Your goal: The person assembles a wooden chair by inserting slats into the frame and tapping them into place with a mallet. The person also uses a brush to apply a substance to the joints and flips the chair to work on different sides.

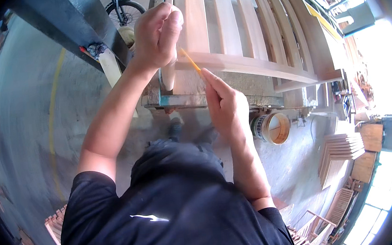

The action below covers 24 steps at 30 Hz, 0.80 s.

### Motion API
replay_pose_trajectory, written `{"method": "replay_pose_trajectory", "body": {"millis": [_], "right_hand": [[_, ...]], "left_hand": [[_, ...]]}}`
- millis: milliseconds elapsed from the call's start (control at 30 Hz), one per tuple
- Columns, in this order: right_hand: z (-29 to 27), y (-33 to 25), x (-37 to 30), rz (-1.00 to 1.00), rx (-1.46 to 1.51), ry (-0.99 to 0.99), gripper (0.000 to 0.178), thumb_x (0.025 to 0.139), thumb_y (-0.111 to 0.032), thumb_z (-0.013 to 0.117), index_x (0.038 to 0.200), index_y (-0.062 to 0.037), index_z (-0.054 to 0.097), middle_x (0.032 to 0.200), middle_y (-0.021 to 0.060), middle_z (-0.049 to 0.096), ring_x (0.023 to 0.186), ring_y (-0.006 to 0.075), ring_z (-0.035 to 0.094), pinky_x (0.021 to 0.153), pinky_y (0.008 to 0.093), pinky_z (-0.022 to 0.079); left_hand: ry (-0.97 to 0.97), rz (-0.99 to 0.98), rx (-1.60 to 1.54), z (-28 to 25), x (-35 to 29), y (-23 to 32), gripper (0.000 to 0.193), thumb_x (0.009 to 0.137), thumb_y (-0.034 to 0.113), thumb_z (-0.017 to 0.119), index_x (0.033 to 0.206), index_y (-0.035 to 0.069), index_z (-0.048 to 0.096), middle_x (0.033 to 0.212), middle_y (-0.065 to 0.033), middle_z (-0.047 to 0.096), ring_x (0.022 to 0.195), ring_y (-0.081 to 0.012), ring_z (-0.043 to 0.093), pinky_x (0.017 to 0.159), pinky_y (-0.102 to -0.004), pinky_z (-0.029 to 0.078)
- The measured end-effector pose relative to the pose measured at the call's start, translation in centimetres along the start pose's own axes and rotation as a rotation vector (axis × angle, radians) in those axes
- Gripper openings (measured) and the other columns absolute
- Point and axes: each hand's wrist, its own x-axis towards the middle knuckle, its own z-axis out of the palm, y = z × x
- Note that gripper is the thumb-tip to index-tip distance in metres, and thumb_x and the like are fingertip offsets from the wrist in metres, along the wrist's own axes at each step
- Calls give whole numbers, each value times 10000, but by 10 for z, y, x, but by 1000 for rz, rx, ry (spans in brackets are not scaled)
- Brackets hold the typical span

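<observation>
My left hand (pixel 157 36) is closed in a fist, thumb uppermost, over the near left corner of a slatted wooden frame (pixel 235 60). What its curled fingers hold, if anything, is hidden. Below the wrist the rounded end of a pale wooden post (pixel 169 76) shows. My right hand (pixel 224 99) pinches a thin yellow stick (pixel 190 59). Its far tip points up and left, to the joint where the frame's near rail meets the post. The frame lies on a worn workbench (pixel 244 88), its long slats running away from me.
A grey steel column (pixel 73 28) rises at the left, with a bicycle (pixel 123 10) behind it. An open bucket (pixel 276 128) stands right of my right forearm. Stacked wooden panels (pixel 341 154) are farther right. Slatted wooden pieces (pixel 315 231) lie at the lower right.
</observation>
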Motion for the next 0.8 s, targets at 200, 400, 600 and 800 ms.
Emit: {"method": "replay_pose_trajectory", "body": {"millis": [200,400,600,800], "right_hand": [[-8,-17,4,46,-66,-66,273,943,-103,608,1185,-100,735,752,221,636,688,314,707,661,354,543],[-11,-12,-2,-13,-74,-76,265,919,-97,625,1153,-98,748,695,204,616,592,306,647,625,333,527],[-26,3,-7,37,67,-101,248,919,-100,641,1140,-93,753,701,199,618,556,235,610,604,306,511],[-23,-2,0,17,9,-74,248,911,-60,632,1132,-52,745,752,173,674,589,198,619,620,304,518]], "left_hand": [[90,117,-81,7,4,-8,300,1007,205,489,799,15,590,653,-69,591,553,-149,550,538,-284,425],[99,162,-66,7,7,-6,320,1015,206,466,790,14,589,650,-69,590,575,-151,565,557,-278,430],[51,39,-18,5,2,4,328,1017,198,399,815,-1,563,761,-105,609,699,-186,583,723,-316,476],[51,-9,-50,10,2,5,343,1024,214,393,805,6,556,749,-94,589,713,-181,578,751,-335,476]]}}
